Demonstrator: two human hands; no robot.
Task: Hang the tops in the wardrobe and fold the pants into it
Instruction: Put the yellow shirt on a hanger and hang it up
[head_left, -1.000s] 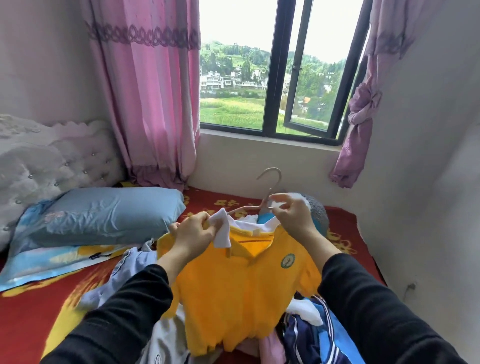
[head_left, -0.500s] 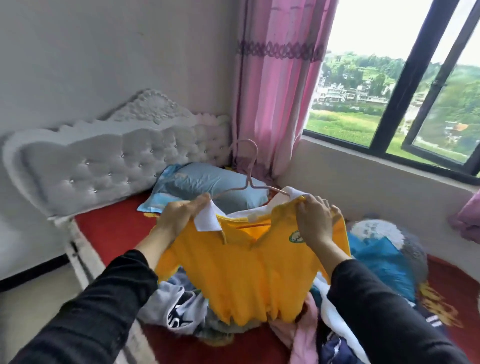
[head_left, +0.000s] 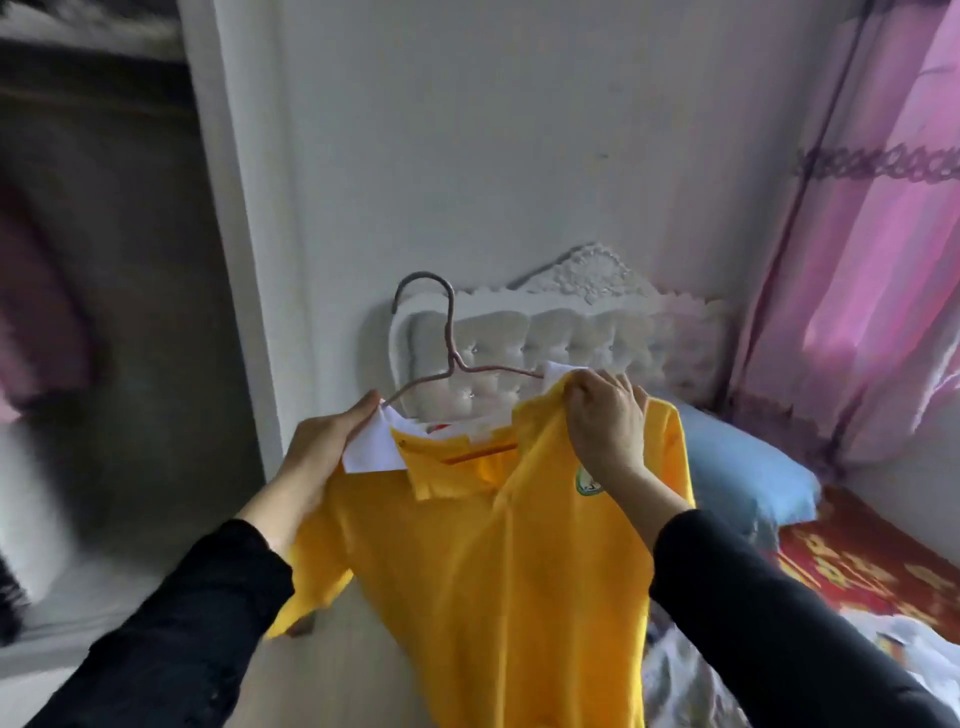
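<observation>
Checking grip: what do the hands hold? —Inspector
Left hand (head_left: 322, 447) pinches the white collar (head_left: 371, 449); right hand (head_left: 605, 421) grips the other shoulder of the yellow shirt (head_left: 493, 561). —Operator
Shirt location? —Inspector
On the hanger (head_left: 449, 332), held upright in the air before the headboard (head_left: 571, 338), hook uppermost. —Operator

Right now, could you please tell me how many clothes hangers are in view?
1. The wire hanger sits in the collar of the yellow shirt, held up between the left hand and right hand before the headboard. More may be hidden in the blurred dark opening at left.
</observation>
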